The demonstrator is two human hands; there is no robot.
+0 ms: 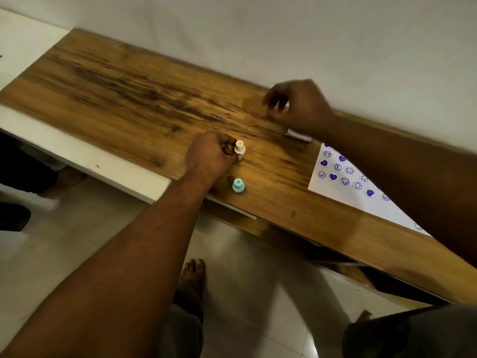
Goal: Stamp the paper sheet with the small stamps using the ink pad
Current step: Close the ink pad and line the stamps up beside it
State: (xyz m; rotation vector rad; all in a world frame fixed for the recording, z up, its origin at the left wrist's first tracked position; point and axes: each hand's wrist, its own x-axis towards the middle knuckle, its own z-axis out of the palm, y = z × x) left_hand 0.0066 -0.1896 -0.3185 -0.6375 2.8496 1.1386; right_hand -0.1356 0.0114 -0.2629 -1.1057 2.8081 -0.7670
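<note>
A white paper sheet [333,186] lies on the right of the wooden tabletop [129,99], covered with several purple smiley and heart prints; my right forearm hides much of it. My left hand [210,155] is closed around the base of a cream stamp [239,147], which stands upright on the wood. A teal stamp [238,186] stands alone just in front of it, near the table's front edge. My right hand [296,103] hovers blurred near the wall with its fingers curled down. Under its wrist a small dark ink pad [296,134] shows only in part.
A pale wall [284,34] runs along the far edge of the table. White ledges border the wood at the left and front left. Below are a tiled floor [245,293] and my bare foot [194,271].
</note>
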